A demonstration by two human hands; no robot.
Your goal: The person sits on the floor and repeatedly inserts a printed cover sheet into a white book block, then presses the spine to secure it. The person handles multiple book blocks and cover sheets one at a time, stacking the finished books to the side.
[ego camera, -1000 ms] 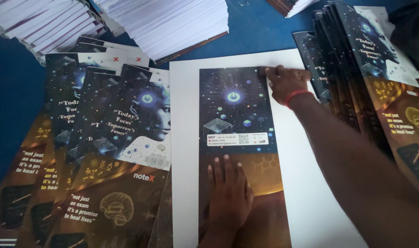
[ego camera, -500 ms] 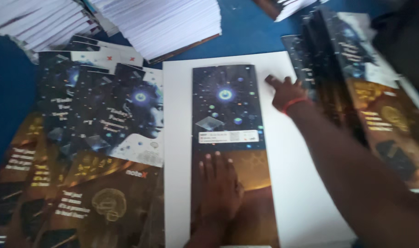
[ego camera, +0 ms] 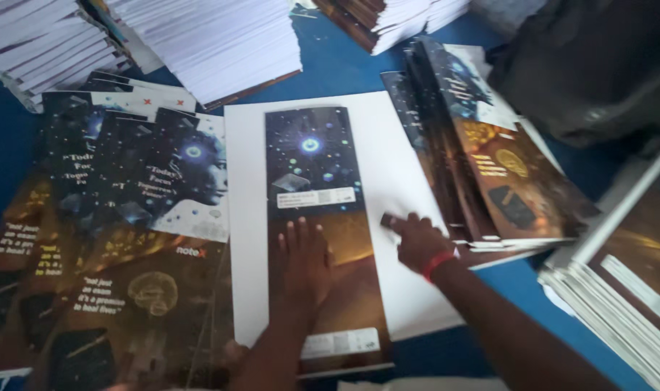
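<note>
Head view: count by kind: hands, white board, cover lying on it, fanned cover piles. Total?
Hands: 2, left hand flat on the cover, right hand on the white board
White board: 1
Cover on it: 1
Fanned cover piles: 2, left pile, right pile
Total: 6

White rectangular label (ego camera: 315, 197) mid-cover

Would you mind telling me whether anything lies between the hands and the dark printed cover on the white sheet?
Nothing visible does. The left hand lies flat on the dark printed cover, and the right hand rests at its right edge on the white sheet.
</note>
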